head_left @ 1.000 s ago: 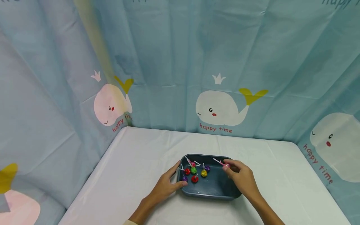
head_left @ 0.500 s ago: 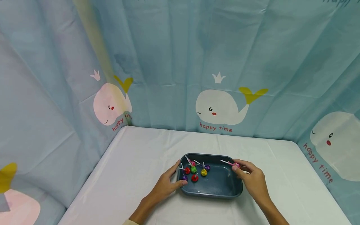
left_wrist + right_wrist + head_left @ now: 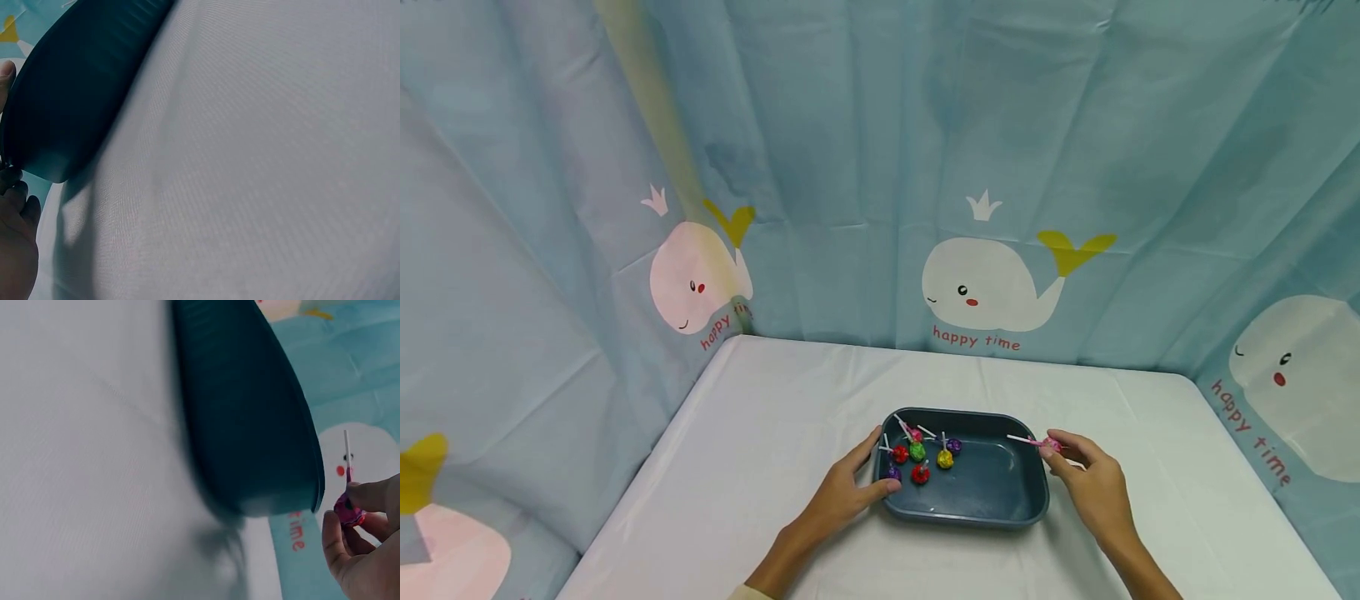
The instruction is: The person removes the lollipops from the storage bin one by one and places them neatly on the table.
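A dark blue-grey rectangular tray stands on the white table, its left end held by my left hand, thumb over the rim and fingers along the outer side. My right hand pinches a pink-wrapped lollipop by its round head, just beyond the tray's right rim. Its white stick points left over the tray; the right wrist view shows the same lollipop between thumb and fingers. Inside the tray's left half lie several lollipops, among them a green one, a yellow one and a red one.
White cloth covers the table around the tray. Behind and at both sides hangs a light blue curtain printed with whales, meeting the table's back edge.
My right hand has moved right with the pink lollipop, from over the tray's right end to outside its rim. The left hand and the other lollipops have stayed put.
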### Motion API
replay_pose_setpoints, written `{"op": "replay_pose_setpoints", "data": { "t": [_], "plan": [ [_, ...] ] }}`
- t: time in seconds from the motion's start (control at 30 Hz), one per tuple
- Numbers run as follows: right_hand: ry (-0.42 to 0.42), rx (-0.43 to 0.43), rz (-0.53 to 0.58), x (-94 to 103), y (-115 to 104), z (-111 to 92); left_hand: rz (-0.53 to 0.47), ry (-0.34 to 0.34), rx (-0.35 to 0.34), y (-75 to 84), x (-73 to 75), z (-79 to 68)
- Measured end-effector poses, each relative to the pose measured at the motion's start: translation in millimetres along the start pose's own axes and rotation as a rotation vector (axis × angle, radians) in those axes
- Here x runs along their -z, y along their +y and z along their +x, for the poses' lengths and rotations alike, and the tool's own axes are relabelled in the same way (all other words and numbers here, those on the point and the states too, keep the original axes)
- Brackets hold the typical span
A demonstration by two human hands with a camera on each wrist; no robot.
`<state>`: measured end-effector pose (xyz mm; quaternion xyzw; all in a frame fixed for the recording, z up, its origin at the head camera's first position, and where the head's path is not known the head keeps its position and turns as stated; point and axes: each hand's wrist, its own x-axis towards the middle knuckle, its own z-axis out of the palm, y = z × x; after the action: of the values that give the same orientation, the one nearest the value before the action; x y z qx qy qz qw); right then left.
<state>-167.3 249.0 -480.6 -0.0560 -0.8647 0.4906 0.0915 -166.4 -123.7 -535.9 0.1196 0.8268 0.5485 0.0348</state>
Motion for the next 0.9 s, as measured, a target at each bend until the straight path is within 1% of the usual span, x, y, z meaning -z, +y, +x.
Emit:
{"op": "replay_pose_setpoints", "data": {
  "t": [0.23,0.53,0.8,0.9],
  "plan": [
    [0.028,-0.024,-0.024,13.0,14,3,-0.008,-0.003,0.002,0.0,-0.1,-0.2],
    [0.044,-0.086,-0.042,25.6,34,4,-0.015,-0.007,0.008,0.5,-0.5,-0.5],
    [0.036,-0.137,-0.173,32.7,48,9,-0.014,-0.005,0.011,-1.0,-1.4,-0.2],
    [0.027,-0.155,-0.201,33.7,53,11,-0.014,-0.008,0.008,-0.7,-1.9,-0.3]
  ]
}}
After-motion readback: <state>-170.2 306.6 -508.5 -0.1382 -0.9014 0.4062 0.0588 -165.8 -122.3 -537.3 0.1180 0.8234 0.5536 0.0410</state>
